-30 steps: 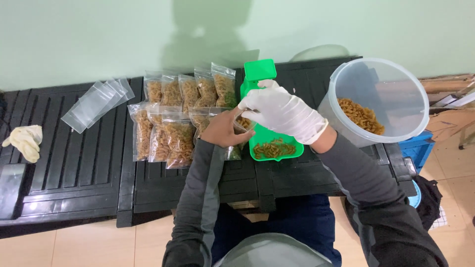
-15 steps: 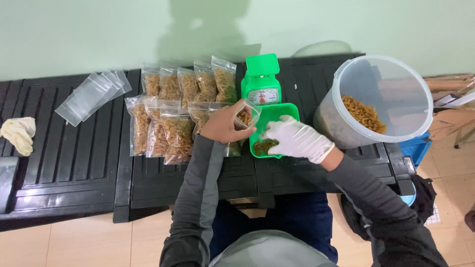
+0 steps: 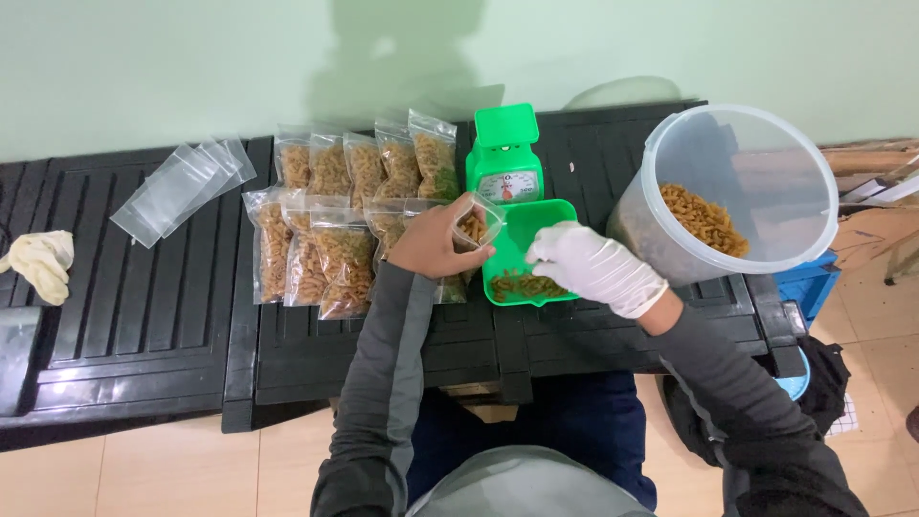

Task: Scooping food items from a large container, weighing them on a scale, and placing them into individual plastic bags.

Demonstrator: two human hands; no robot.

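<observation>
My bare left hand (image 3: 433,244) holds a small clear bag (image 3: 476,227) with brown spiral pasta in it, mouth toward the green tray. My right hand (image 3: 589,265), in a white glove, sits over the green scale tray (image 3: 534,222), fingers bunched above the pasta pieces (image 3: 525,285) lying in it. The green scale (image 3: 504,153) with its dial stands just behind the tray. Whether the gloved fingers pinch any pasta is hidden.
Several filled pasta bags (image 3: 335,215) lie in rows left of the scale on the black slatted table (image 3: 144,306). Empty clear bags (image 3: 177,189) lie further left, a crumpled glove (image 3: 40,262) at the far left. A large clear tub (image 3: 737,191) of pasta leans at the right.
My right hand came down from the bag's mouth into the green tray, then lifted and shifted slightly right. My left hand kept the bag in place.
</observation>
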